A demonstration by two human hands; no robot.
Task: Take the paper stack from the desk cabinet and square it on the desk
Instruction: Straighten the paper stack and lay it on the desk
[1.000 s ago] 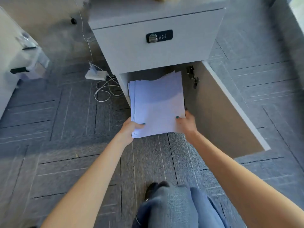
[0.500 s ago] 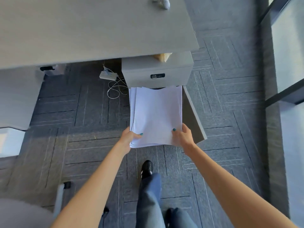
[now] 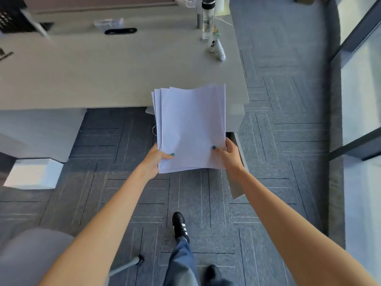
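Observation:
A loose stack of white paper (image 3: 191, 129) is held flat in the air, its sheets fanned and uneven at the left and far edges. My left hand (image 3: 155, 159) grips its near left corner, thumb on top. My right hand (image 3: 228, 153) grips the near right corner the same way. The far end of the stack overlaps the front edge of the grey desk (image 3: 115, 73). The desk cabinet (image 3: 237, 112) is mostly hidden under the desk and behind the paper; its open door (image 3: 237, 182) sticks out toward me on the right.
A clear water bottle (image 3: 207, 17) and a small white bottle (image 3: 218, 49) stand at the desk's far right. A black item (image 3: 120, 30) lies at the back. A grey chair (image 3: 31, 256) is at lower left, a glass wall (image 3: 360, 79) on the right.
The paper stack has been lifted from the cabinet opening up to desk height. The view has risen, so the desk top now shows and the cabinet sits lower, mostly hidden.

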